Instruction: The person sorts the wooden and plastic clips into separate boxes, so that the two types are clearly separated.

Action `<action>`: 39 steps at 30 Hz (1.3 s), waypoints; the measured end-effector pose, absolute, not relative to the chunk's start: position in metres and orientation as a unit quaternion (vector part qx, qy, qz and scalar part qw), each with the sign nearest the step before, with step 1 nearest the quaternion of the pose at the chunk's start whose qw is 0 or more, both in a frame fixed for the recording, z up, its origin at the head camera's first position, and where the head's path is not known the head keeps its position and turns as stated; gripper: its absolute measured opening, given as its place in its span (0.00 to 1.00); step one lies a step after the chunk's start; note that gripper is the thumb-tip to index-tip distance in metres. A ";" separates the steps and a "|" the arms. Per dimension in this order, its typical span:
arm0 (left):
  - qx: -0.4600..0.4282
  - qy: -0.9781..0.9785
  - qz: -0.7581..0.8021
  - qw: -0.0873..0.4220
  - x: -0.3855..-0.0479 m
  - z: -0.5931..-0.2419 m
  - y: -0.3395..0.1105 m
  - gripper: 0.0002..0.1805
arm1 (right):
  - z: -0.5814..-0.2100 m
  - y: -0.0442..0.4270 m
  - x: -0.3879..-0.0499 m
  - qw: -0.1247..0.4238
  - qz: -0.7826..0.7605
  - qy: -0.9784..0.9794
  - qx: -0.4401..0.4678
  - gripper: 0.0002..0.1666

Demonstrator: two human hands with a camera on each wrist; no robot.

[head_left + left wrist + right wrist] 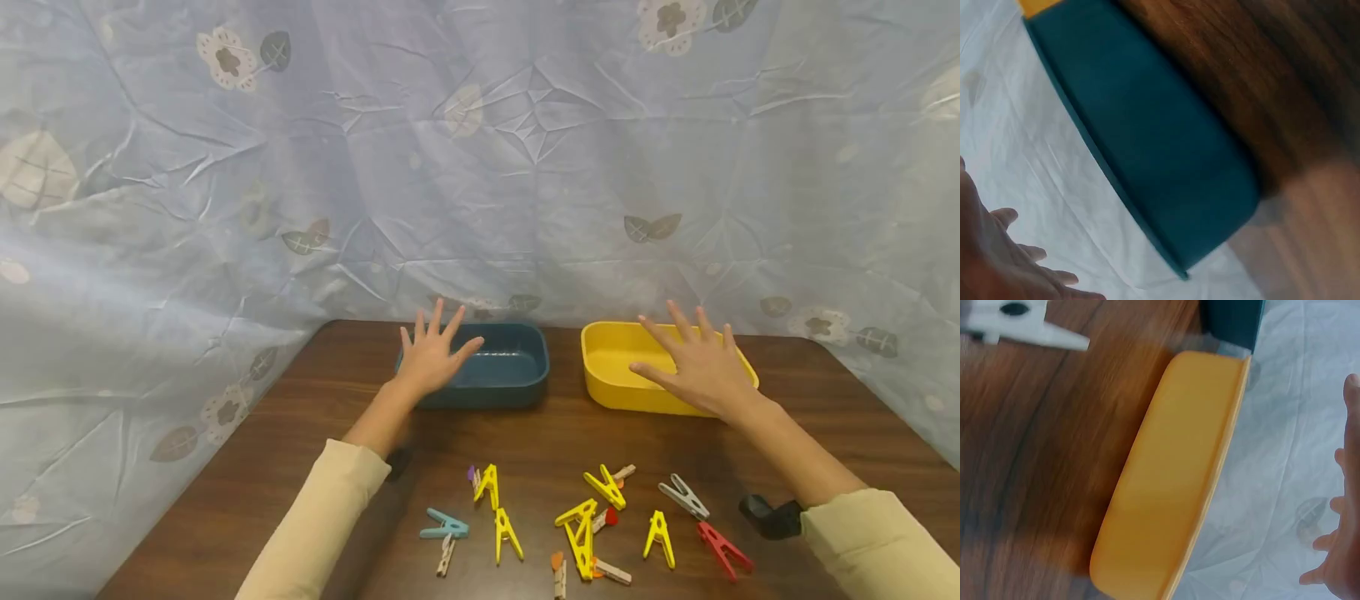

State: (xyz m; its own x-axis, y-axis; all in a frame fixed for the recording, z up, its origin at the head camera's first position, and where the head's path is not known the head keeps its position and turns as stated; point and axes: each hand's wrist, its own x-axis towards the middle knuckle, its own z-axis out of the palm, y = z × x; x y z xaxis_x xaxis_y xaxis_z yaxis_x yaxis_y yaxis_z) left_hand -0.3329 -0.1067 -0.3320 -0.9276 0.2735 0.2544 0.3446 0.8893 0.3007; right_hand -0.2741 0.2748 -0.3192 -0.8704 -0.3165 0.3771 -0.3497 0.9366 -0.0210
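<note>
Right hand, fingers wide, partly hiding yellow tray, left hand, fingers splayed, partly covering blue tray to yellow tray's left, overlapping clothespins nearer than yellow tray

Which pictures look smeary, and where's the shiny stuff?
Head view: fairly clear, with shiny creases on the cloth and little glints inside the blue tub; left wrist view: smeary, with the left hand and table soft; right wrist view: soft too, the grey clip blurry.
</note>
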 end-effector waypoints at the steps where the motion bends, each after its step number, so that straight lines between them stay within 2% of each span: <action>1: -0.157 -0.962 -0.198 0.101 -0.333 -0.333 -0.111 0.39 | -0.320 0.272 -0.272 0.194 0.044 -0.964 0.176 0.45; 9: -0.112 -0.900 -0.413 0.079 -0.332 -0.356 -0.143 0.37 | -0.327 0.239 -0.258 0.227 0.052 -0.948 0.217 0.44; 20: -0.087 -0.822 -0.561 0.039 -0.323 -0.394 -0.181 0.39 | -0.346 0.162 -0.240 0.197 0.115 -0.930 0.288 0.43; 26: -0.096 -0.788 -0.608 0.005 -0.311 -0.399 -0.188 0.40 | -0.347 0.117 -0.228 0.128 0.200 -0.921 0.308 0.41; 29: -0.096 -0.780 -0.618 0.011 -0.317 -0.409 -0.191 0.40 | -0.345 0.096 -0.229 0.086 0.263 -0.911 0.306 0.38; 35: -0.096 -0.780 -0.618 0.019 -0.330 -0.423 -0.194 0.40 | -0.353 0.071 -0.241 -0.035 0.383 -0.869 0.312 0.31; 39: -0.096 -0.771 -0.630 0.009 -0.326 -0.420 -0.191 0.40 | -0.369 0.061 -0.245 -0.106 0.370 -0.853 0.353 0.22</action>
